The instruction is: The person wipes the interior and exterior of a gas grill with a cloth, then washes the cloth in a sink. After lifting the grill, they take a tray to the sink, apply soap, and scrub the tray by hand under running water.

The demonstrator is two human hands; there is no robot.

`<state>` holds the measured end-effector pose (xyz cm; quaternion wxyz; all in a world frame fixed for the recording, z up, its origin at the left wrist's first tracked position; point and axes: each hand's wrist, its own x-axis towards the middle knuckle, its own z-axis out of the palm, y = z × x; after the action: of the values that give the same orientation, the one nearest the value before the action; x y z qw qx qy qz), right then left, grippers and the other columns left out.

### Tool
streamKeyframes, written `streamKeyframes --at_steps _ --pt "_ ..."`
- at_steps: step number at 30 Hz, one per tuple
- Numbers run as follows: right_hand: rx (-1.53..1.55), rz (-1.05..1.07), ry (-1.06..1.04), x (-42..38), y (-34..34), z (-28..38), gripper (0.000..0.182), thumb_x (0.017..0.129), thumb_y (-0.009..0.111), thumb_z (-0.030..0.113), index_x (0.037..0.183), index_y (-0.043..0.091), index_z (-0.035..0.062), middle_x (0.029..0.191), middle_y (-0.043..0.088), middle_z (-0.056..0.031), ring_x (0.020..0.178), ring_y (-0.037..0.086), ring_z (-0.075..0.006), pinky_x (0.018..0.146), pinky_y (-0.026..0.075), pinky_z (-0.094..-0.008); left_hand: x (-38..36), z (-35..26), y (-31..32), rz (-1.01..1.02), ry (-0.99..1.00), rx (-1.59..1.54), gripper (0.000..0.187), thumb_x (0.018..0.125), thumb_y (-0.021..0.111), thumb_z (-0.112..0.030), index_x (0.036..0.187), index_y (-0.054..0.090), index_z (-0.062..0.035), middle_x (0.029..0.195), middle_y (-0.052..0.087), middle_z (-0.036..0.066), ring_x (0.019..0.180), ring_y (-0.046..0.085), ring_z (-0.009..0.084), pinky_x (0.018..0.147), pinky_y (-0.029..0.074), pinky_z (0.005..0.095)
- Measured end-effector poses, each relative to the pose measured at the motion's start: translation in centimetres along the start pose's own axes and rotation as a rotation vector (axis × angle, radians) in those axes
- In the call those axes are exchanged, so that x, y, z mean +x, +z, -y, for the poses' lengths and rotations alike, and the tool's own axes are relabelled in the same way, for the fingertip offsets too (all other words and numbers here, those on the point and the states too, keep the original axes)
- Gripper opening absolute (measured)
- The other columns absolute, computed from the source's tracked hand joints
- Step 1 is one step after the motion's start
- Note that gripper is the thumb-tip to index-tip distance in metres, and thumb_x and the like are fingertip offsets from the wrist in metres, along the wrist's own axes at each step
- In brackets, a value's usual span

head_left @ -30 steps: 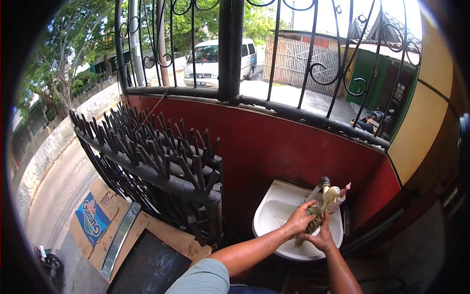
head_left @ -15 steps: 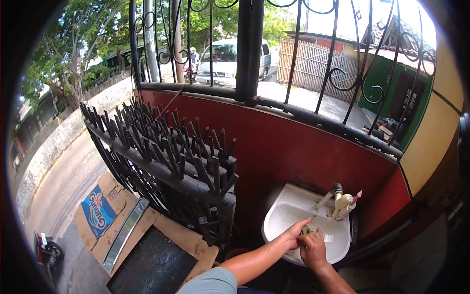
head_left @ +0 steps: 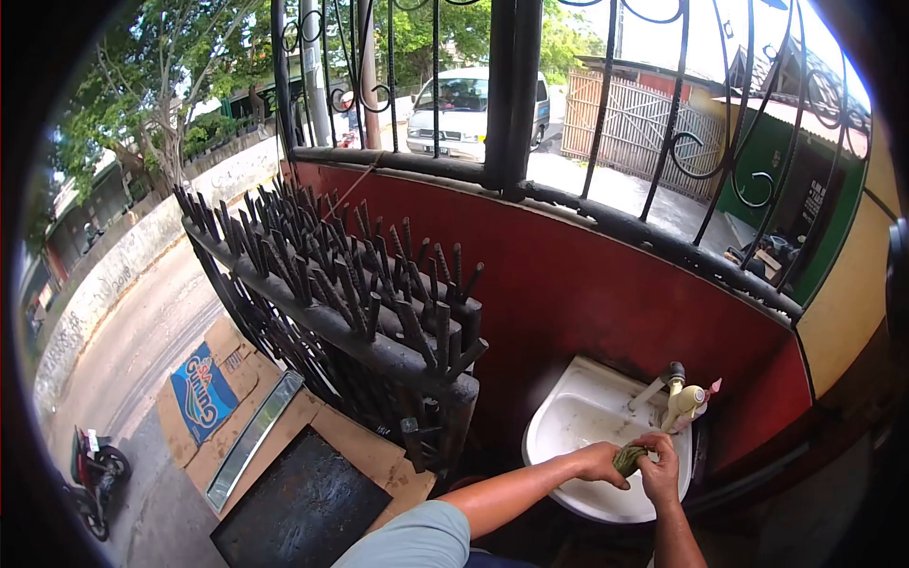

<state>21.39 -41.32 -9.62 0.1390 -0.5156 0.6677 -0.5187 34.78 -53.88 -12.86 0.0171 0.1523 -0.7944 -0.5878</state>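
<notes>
Over the white washbasin (head_left: 559, 402), a small crumpled olive-green wad (head_left: 627, 460) sits between my two hands. My left hand (head_left: 599, 464) closes on its left side, with the thumb low. My right hand (head_left: 660, 470) grips the other side, its fingers curled over the top. Whether the wad is cloth or leaves I cannot tell. The pale tap (head_left: 684, 405) stands at the basin's back right corner, just above my right hand. A bottle with a pink top (head_left: 712, 386) is partly hidden behind the tap.
Left of the basin stands a black metal rack of upright bars (head_left: 379, 303). A dark sheet (head_left: 298, 502) and a metal-framed strip (head_left: 254, 440) lie on cardboard (head_left: 374, 450). The red wall (head_left: 587, 275) carries a black grille (head_left: 511, 104). Outside, a van (head_left: 459, 109) and a motorcycle (head_left: 99, 473) show.
My view has shifted, moving the scene right. My hands have moved right across the basin, and my right hand has turned with its fingers higher. More of the green wad shows now.
</notes>
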Motion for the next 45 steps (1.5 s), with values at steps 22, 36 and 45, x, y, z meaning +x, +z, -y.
streamKeyframes --at_steps 22,36,45 --pt "-0.713 0.690 0.392 4.6 1.4 -1.9 0.048 0.075 0.075 0.029 0.114 0.065 0.0030 0.102 0.071 -0.0217 0.101 0.067 -0.0371 0.085 0.054 -0.0437 4.5 0.2 -0.4 -0.228 0.102 0.881 0.026 0.084 0.063 -0.021 0.107 0.068 -0.0103 0.089 0.071 0.017 0.086 0.069 0.0374 0.076 0.055 0.0456" --pt "-0.712 -0.153 -0.287 -2.8 3.8 -4.8 0.046 0.080 0.066 0.017 0.124 0.053 0.0186 0.100 0.058 -0.0119 0.084 0.064 -0.0304 0.074 0.049 -0.0415 3.8 -6.3 -2.7 0.416 -0.534 0.073 0.016 0.071 0.077 -0.010 0.083 0.069 -0.0042 0.067 0.060 0.002 0.054 0.049 0.0105 0.048 0.037 0.0268" --pt "-0.646 0.138 0.242 -1.6 4.0 -2.1 0.016 0.073 0.068 0.016 0.085 0.073 0.0087 0.083 0.073 -0.0143 0.081 0.072 -0.0291 0.073 0.055 -0.0420 1.5 -4.6 0.8 -0.052 -0.126 1.067 0.027 0.074 0.074 -0.023 0.095 0.073 -0.0060 0.083 0.073 0.017 0.075 0.071 0.0336 0.072 0.054 0.0437"
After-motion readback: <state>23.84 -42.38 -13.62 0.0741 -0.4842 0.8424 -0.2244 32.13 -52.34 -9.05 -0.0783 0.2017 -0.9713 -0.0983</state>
